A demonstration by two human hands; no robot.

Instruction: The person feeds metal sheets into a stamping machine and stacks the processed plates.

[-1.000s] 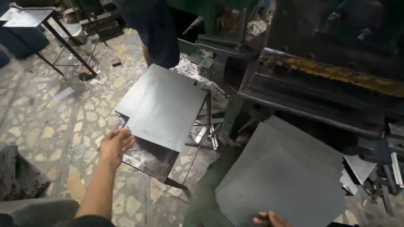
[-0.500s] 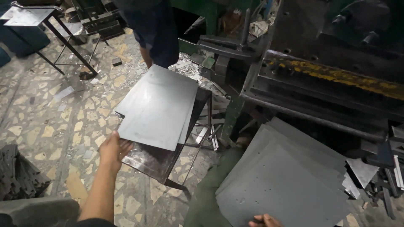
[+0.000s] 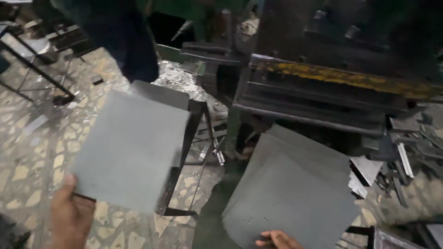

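Note:
My left hand grips the near corner of a grey metal sheet, lifted and pulled toward me off a stack of sheets on a small black metal stand. My right hand rests its fingers on the near edge of a second pile of grey sheets lying in front of a heavy dark press machine. Only the fingers of that hand show at the bottom edge.
Another person in dark clothes stands behind the stand. Metal offcuts and shavings litter the floor by the machine. A black frame table stands at the far left on the patterned stone floor.
My left hand has drawn the top sheet off the stack toward me and to the left. The view has tilted closer. My right hand stays on the other pile.

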